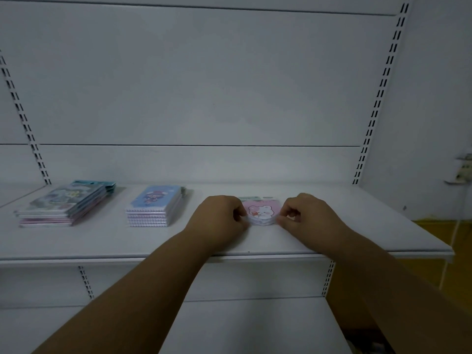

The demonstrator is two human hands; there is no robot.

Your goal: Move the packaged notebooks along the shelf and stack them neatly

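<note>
A small stack of pink packaged notebooks (261, 210) with a white bunny on the cover lies on the white shelf (357, 226), right of centre. My left hand (219, 215) grips its left edge and my right hand (306, 215) grips its right edge, fingers curled onto the near corners. A stack of blue spiral notebooks (155, 206) sits to the left of my hands. Further left lies a taller, slightly fanned stack of larger packaged notebooks (65, 204).
The white back panel (204, 85) rises behind the shelf, with slotted uprights at left (25, 123) and right (378, 98). A lower shelf (242, 328) shows below my forearms. A yellow floor (449, 236) and a wall socket (463, 172) lie at the right.
</note>
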